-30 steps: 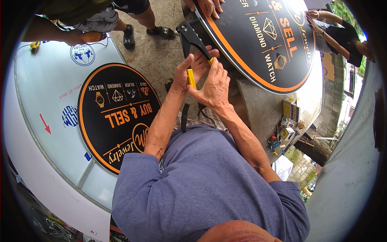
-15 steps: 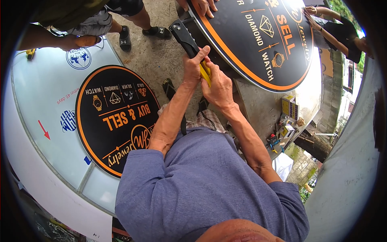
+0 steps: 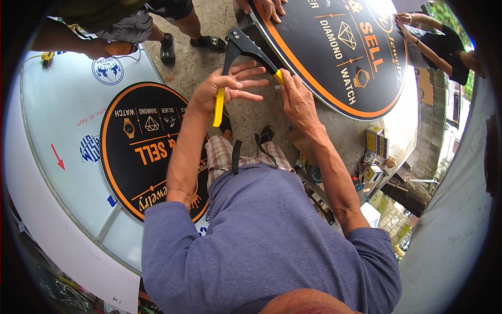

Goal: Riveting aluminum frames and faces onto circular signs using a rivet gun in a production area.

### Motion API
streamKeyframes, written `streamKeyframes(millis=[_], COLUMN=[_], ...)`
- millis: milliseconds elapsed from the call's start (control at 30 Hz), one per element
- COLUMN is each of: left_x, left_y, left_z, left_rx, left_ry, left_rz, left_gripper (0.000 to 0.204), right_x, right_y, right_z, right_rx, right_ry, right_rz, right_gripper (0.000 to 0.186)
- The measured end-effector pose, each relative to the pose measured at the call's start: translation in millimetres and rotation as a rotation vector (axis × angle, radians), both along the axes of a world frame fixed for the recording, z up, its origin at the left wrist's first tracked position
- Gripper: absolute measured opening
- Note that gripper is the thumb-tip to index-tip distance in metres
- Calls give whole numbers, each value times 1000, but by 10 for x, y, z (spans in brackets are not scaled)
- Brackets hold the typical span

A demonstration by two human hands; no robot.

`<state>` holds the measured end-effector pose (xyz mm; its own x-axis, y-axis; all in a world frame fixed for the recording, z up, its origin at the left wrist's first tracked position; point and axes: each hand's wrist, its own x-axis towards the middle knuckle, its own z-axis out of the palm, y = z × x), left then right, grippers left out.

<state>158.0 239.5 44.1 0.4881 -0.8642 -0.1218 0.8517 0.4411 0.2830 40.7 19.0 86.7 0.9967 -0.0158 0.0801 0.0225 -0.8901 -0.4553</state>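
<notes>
A black hand riveter with yellow grips spans my two hands, its handles spread in a V. My left hand has its fingers stretched out, its thumb lying over the left handle, which rests in the palm. My right hand is closed on the other grip. Just beyond the tool is a round black sign with an orange rim, raised at the upper right. A second round black sign lies at my left on a glossy white panel.
Another person's hand rests on the upper sign's edge; a person in black grips its far side. A person's legs and sandals are at top left. Small boxes and tools sit on a worktop at right.
The riveter's handles, together half a second ago, have swung apart. My left hand has moved left and spread its fingers; my right hand has moved right with its grip.
</notes>
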Motion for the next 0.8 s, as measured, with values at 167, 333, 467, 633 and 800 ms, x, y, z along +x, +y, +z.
streamKeyframes(millis=[167,333,467,633,800], left_x=[152,-30,-224,-280,-312], left_y=[81,-239,-454,-582,-629], left_z=[54,-12,-168,-217,-218], left_rx=[63,101,-12,-85,-29], left_ry=[-28,-134,-40,27,-2], left_rz=[-113,14,182,254,282], left_gripper=[67,62,65,60,57], right_x=[-11,-42,-56,-64,20], right_y=[125,324,414,641,687], right_z=[-40,-168,-4,96,240], right_rx=[-25,90,171,-187,-165], right_ry=[33,45,144,89,314], right_rz=[-62,-105,-132,-129,-196], right_gripper=[41,48,103,149,125])
